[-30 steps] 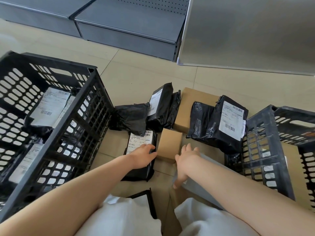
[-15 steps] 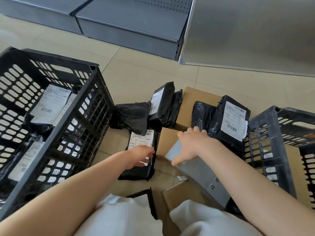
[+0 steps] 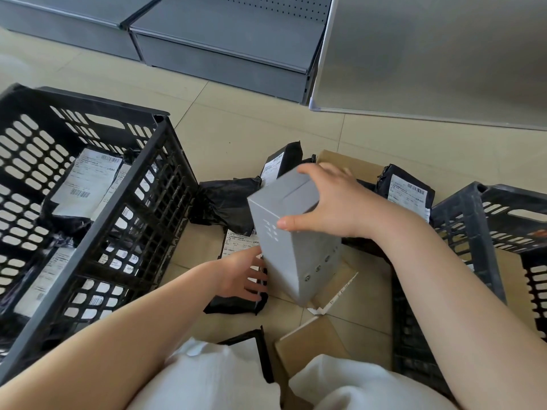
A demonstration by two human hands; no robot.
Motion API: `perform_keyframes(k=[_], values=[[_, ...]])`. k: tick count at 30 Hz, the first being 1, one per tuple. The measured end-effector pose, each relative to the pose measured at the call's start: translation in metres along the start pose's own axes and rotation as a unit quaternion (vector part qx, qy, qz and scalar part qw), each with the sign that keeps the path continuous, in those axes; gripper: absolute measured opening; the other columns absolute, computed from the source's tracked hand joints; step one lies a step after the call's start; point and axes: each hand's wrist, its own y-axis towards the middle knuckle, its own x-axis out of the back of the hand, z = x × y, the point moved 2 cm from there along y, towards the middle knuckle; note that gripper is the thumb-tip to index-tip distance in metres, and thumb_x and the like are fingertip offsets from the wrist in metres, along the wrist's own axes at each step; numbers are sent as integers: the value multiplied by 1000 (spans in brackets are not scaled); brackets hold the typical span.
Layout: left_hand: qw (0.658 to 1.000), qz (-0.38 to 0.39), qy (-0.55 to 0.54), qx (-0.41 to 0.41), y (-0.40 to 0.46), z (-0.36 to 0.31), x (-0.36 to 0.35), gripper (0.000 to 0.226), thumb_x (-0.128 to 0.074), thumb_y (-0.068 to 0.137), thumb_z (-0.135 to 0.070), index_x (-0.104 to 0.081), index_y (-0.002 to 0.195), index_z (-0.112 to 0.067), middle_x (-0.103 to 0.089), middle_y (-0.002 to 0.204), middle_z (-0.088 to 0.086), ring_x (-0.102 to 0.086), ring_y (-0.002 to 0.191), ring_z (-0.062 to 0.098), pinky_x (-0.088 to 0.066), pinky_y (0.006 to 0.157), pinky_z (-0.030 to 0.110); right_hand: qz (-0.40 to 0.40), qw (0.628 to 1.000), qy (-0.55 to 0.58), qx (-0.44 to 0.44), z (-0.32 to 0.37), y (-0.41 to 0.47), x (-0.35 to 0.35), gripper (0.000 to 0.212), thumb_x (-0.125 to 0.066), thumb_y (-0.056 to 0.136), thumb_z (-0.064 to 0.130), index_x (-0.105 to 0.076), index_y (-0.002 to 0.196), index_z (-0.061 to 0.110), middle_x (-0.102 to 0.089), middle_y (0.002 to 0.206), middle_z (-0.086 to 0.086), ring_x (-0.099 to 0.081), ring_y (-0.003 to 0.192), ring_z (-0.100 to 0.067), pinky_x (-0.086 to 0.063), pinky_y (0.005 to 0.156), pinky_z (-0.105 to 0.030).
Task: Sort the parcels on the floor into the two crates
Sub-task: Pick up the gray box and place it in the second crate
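Above floor: right hand (image 3: 331, 205) grips grey box (image 3: 293, 241) (long axis tilted, steep); left hand (image 3: 239, 273) relaxed.

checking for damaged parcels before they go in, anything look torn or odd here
One thing: a brown cardboard box under the lifted grey box has a torn white tape strip curling loose off its edge. Nothing else looks damaged.

The grey box (image 3: 291, 232) hides the fingertips of the left hand (image 3: 236, 275) and most of the black parcel (image 3: 236, 303) under it. The right crate (image 3: 485, 214) is cut off by the right edge. The print on the labels in the left crate (image 3: 165, 161) is too small to read
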Motion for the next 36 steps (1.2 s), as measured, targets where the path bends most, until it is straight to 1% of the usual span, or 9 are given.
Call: perform_keyframes(k=[4,9,12,17,21,24,27,32,36], values=[[999,12,-37,-24,-2,-3,4,54,-39,96,-58,-60,128,-19,-64,127,13,-62,115,33,-50,98,51,-23,996,75,40,1,0,0,102,-76,71,63,-22,154,35,-27,153,10,-19,142,-13,-27,108,-36],[990,-45,-122,-55,-4,-1,16,43,-52,94,-51,-63,125,-23,-67,124,8,-66,109,29,-58,85,43,32,993,116,1,-21,5,-11,107,-78,76,55,-12,157,34,-12,162,12,-9,148,-10,-21,115,-37],[980,-87,-157,-87,-5,-3,20,34,-55,94,-48,-62,119,-26,-66,121,5,-65,109,27,-55,92,45,59,990,129,-21,-37,7,-19,112,-79,74,56,-9,158,35,-5,165,13,-6,151,-11,-17,122,-42],[962,-125,-198,-140,-2,-8,28,46,-65,89,-47,-59,128,-23,-65,122,4,-64,109,26,-57,85,42,11,965,257,-59,-49,7,-21,108,-58,76,72,-4,159,33,-21,162,9,-28,145,-15,-28,114,-35],[942,-137,-219,-216,-5,-14,28,35,-69,91,-29,-58,120,-13,-64,122,10,-63,107,23,-54,82,35,-105,928,342,-103,-59,12,-31,89,-52,85,75,-25,154,26,-41,149,5,-46,128,-14,-37,99,-32],[922,-141,-236,-272,-7,-18,36,24,-66,90,-9,-53,110,-13,-62,121,15,-63,102,24,-53,81,33,-123,896,398,-150,-73,15,-44,71,-61,88,62,-38,143,23,-55,131,4,-57,110,-11,-45,86,-30],[924,-127,-224,-281,-7,-18,39,16,-61,91,-7,-54,103,-15,-63,120,17,-62,99,27,-52,86,40,-115,864,463,-161,-88,17,-59,67,-71,91,36,-36,147,23,-60,126,4,-61,108,-14,-51,91,-36],[929,-133,-232,-256,-9,-16,38,29,-63,94,-29,-57,121,-20,-68,122,10,-64,114,27,-50,102,46,-129,854,475,-169,-100,17,-74,67,-62,95,6,-36,149,33,-60,128,1,-62,110,-17,-54,85,-38],[945,-82,-213,-233,-10,-17,37,44,-52,96,-53,-58,131,-28,-72,118,3,-67,112,25,-48,102,48,-117,837,508,-168,-106,16,-80,65,-53,96,-4,-39,150,28,-62,128,0,-63,109,-16,-55,80,-33]])
